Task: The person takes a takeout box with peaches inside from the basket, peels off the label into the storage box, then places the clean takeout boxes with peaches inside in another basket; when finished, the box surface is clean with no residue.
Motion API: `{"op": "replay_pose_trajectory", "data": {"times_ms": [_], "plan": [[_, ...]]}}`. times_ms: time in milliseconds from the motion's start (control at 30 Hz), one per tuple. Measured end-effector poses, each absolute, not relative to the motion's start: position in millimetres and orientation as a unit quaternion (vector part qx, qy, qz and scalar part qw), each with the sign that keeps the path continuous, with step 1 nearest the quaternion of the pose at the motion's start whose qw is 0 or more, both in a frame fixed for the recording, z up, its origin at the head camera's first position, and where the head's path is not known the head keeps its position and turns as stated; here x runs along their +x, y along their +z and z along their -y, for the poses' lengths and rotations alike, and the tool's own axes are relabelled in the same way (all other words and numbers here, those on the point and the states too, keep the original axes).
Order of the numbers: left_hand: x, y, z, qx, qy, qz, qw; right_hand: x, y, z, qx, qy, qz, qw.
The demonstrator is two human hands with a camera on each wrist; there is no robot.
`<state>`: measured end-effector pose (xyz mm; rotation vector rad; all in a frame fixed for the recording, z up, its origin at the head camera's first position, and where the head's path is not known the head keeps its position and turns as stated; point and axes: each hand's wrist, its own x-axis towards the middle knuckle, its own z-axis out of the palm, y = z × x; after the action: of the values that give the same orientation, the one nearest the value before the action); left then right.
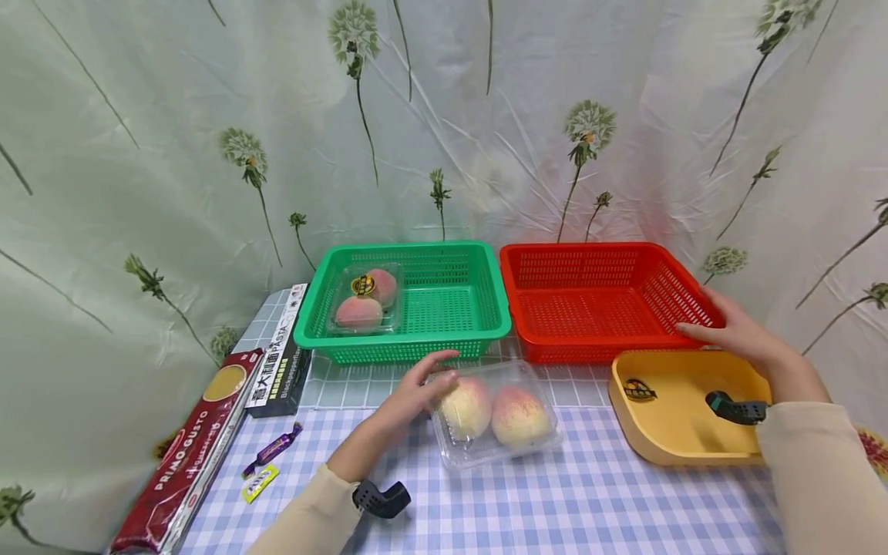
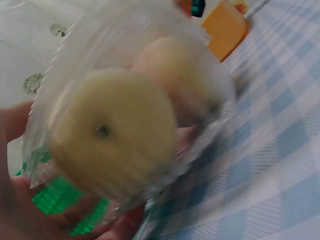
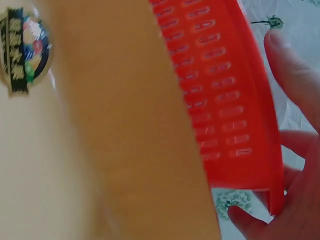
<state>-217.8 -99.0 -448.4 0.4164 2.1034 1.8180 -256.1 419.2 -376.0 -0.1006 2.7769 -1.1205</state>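
My left hand (image 1: 416, 393) grips the left end of a clear plastic box (image 1: 491, 372), with fingers wrapped around its edge in the left wrist view. Inside the box lie two pale pink-yellow peaches (image 1: 519, 416). The box sits low over the checked cloth, in front of the green basket (image 1: 454, 339). At the right, my right hand (image 1: 745, 339) holds the front right corner of the red basket (image 1: 590, 351). Its thumb (image 3: 247, 222) and fingers lie on either side of the red rim in the right wrist view.
A second box of peaches (image 1: 361, 304) stands in the green basket's left part. A yellow tray (image 1: 683, 408) with a fruit sticker lies before the red basket. On the left are a black pasta box (image 1: 280, 370), a red pasta packet (image 1: 194, 447), and two small wrapped sweets (image 1: 272, 449).
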Motion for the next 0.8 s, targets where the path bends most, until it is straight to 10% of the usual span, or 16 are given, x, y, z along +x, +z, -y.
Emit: {"op": "replay_pose_trajectory", "data": {"times_ms": [367, 800], "plan": [[-223, -439, 112, 0.187, 0.642, -0.667, 0.329, -251, -381, -426, -0.044, -0.373, -0.922, 0.092], [-213, -422, 104, 0.192, 0.679, -0.611, 0.359, -255, -387, -428, -0.036, -0.370, -0.923, 0.094]]}}
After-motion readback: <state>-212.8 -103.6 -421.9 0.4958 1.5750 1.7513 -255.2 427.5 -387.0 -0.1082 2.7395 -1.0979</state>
